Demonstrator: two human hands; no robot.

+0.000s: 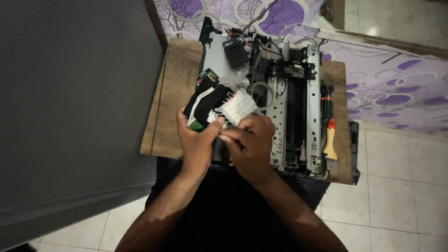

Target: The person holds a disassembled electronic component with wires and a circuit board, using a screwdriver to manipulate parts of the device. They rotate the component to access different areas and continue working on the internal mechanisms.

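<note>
Two hands: both yours, meeting over the front left of an opened printer chassis.
Left hand (196, 140): your fingers are wrapped around the black carriage block (205, 103), thumb pointing towards the white part; the grip is closed on it.
Right hand (249, 142): your fingertips are pinched on the lower edge of the white cartridge unit (238, 106), knuckles up, touching your left thumb.
Black carriage block: held above the board, tilted, with a white flat ribbon cable (200, 99) running across its top and a small green circuit board (196, 125) at its lower corner.
White cartridge unit: seated against the right side of the black block, between your two hands, ribbed and pale.
Printer chassis (289, 107): stripped of its cover, bare metal rails running away from you, black parts and loose wires near the far end.
Wooden board (172, 93): carries the chassis, resting across your lap.
Screwdrivers (326, 100): lying along the right edge of the board, just beside the chassis.
Orange-handled tool (330, 137): below the screwdrivers, same edge.
Purple patterned cloth (387, 88): beyond and to the right of the board.
Floor (396, 196): pale tiles at the right.
</note>
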